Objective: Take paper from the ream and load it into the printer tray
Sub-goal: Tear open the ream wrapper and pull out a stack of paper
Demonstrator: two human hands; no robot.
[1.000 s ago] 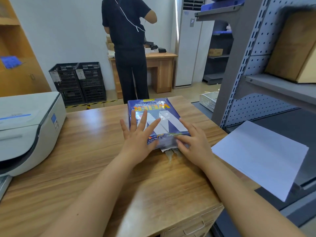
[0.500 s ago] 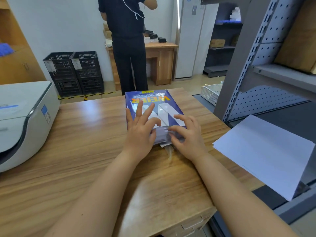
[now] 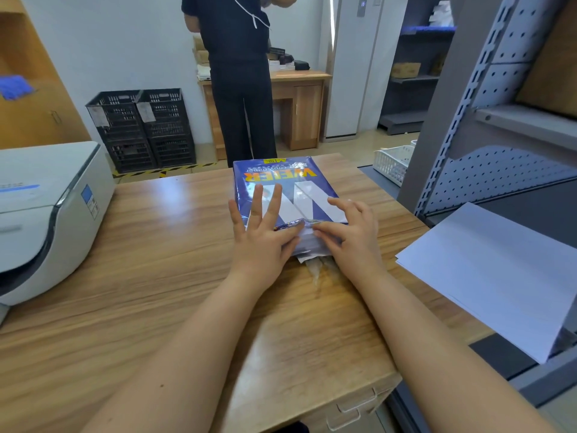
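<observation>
Wooden worktop (image 3: 131,276) fills the lower part of the view, and behind it a person in dark clothes (image 3: 240,73) stands at a small desk (image 3: 299,98) with the back turned. Two black crates (image 3: 143,129) stand on the floor by the wall.

On the far middle of the worktop lies the ream (image 3: 281,189), a blue pack with a large white letter on top. Its near end is torn, and the wrapper there is crumpled. Both hands are at this near end. The left hand (image 3: 262,235) lies flat on the pack with the fingers spread wide, and its thumb presses the crumpled wrapper. The right hand (image 3: 349,229) is just beside it, fingers curved, and its thumb and first finger pinch the wrapper edge at the torn opening. The two thumbs almost touch.

At the left edge of the worktop stands the printer (image 3: 46,214), white with a dark band, well apart from the ream. To the right, loose white sheets (image 3: 499,276) lie on a grey metal shelf (image 3: 515,126) beside the worktop.
</observation>
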